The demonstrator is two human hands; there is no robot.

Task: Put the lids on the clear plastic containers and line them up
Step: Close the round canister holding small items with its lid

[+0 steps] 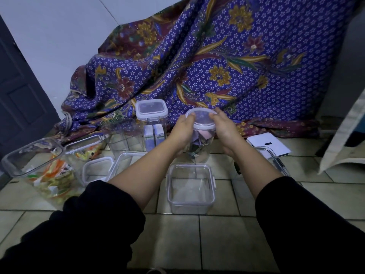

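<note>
Both hands are clasped on one round jar (pixel 199 143): the left hand (pixel 182 129) wraps its side with the thumb hooked over the edge of the round lid (pixel 201 118), and the right hand (pixel 225 128) mirrors it from the other side, thumb on the lid's far rim. The jar, with folded bits of paper inside, is held between the two grips. I cannot tell whether its base rests on the floor or is lifted just off it.

The lid looks tilted, higher on the far side, so it is probably not seated all round. If the thumbs press only the near edge, the far edge could pop up again. Pressing hard on a jar that is off the floor could make it slip down out of the palms onto the open square box (pixel 190 187) just below the grips.

Just beyond the left grip stands a tall square jar (pixel 152 125), already lidded. Farther left of it are open boxes (pixel 39 165), some holding coloured wrappers, and a loose square lid (pixel 97 169) lies among them. To the right of the right grip lies a white flat gadget (pixel 269 144).

Everything sits on a pale tiled floor (pixel 227 244). Behind it hangs a purple flowered cloth (pixel 217 66) against a white wall, with a dark door (pixel 17 91) at the left. The light is dim.
</note>
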